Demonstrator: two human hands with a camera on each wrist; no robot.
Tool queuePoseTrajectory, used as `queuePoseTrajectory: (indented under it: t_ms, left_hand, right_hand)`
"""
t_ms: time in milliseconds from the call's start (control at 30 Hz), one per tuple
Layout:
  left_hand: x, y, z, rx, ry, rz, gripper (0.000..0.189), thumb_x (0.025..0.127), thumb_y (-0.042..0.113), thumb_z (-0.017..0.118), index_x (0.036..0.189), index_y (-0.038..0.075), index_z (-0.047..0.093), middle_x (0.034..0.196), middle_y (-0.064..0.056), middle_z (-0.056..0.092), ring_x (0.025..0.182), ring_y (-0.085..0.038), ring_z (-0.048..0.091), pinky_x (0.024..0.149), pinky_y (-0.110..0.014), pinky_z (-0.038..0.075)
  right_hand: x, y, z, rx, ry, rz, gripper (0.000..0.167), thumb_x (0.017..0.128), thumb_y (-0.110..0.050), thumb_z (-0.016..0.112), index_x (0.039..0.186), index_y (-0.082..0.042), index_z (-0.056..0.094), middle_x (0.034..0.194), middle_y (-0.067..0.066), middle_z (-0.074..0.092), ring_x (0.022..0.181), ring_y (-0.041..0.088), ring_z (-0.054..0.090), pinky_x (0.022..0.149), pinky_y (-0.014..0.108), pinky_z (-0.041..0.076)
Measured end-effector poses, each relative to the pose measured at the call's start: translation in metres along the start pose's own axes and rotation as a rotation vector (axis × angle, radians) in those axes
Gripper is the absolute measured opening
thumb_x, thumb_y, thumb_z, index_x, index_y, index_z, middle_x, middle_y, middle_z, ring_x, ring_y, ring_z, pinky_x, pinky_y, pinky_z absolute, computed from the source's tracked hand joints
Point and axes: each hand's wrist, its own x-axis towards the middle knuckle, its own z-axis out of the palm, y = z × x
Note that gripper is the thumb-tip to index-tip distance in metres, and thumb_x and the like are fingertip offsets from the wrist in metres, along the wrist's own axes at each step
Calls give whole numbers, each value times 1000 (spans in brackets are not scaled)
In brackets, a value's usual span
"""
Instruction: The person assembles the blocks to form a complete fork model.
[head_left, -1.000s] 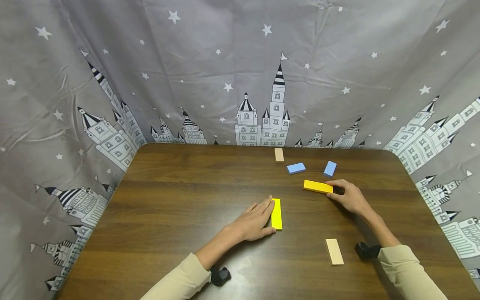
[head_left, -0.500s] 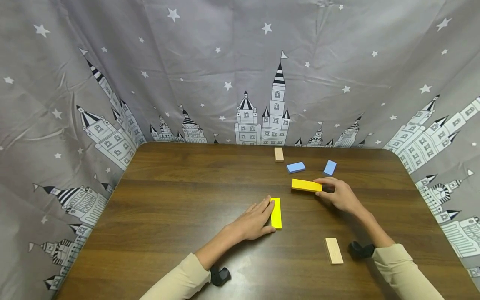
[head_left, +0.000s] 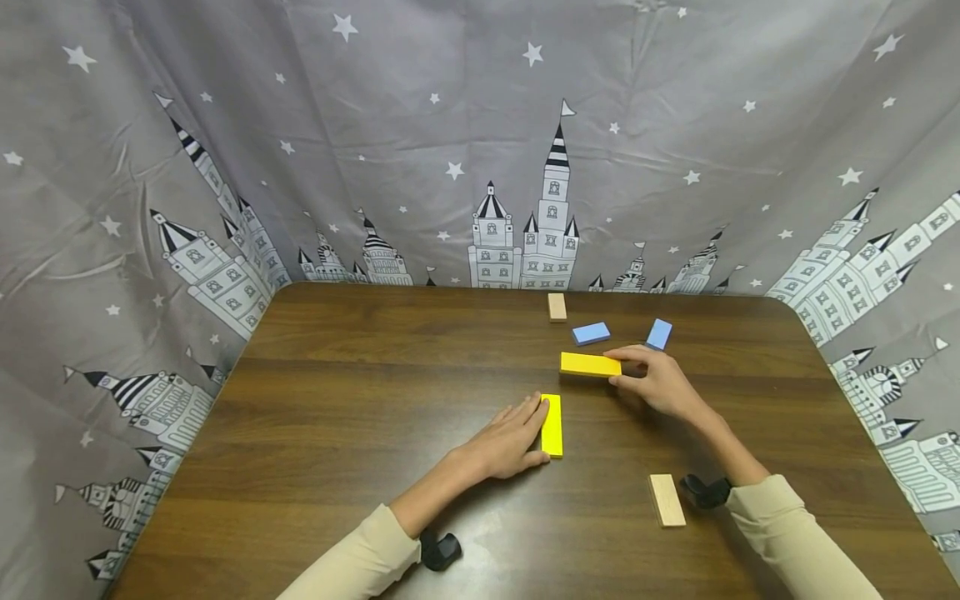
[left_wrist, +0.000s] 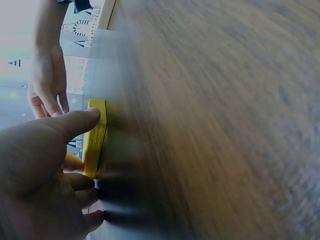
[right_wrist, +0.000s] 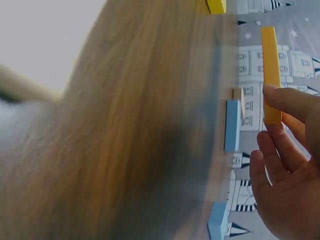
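The right hand pinches a long yellow wooden block by its end, holding it clear of the table; the left hand rests flat, steadying a second yellow block.

Dark wooden table before a grey curtain printed with white stars and castles.

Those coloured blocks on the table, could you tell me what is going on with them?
A person's right hand pinches the end of one yellow block, held just off the table. The left hand rests flat beside a second yellow block. Two blue blocks and two plain wooden blocks lie untouched.
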Motion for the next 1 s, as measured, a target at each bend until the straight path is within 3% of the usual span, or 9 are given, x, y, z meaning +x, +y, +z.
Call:
queuePoseTrajectory:
  t_ms: [400,1000]
  left_hand:
    - [-1,1,-2,-7,-15,-11,78,102,38,58,158,1,20,164,-17,15,150,-28,15,119,-44,17]
    - [-1,1,-3,-13,-25,-8,78,102,37,58,158,1,19,164,-17,14,150,-27,15,119,-44,16]
  right_hand:
    - [16,-11,25,37,-47,-7,37,87,-9,77,123,-2,70,121,16,67,107,35,64,89,50,53]
    - [21,-20,45,-14,-129,89,35,87,-8,77,121,-2,71,117,16,68,103,30,62,91,51,49]
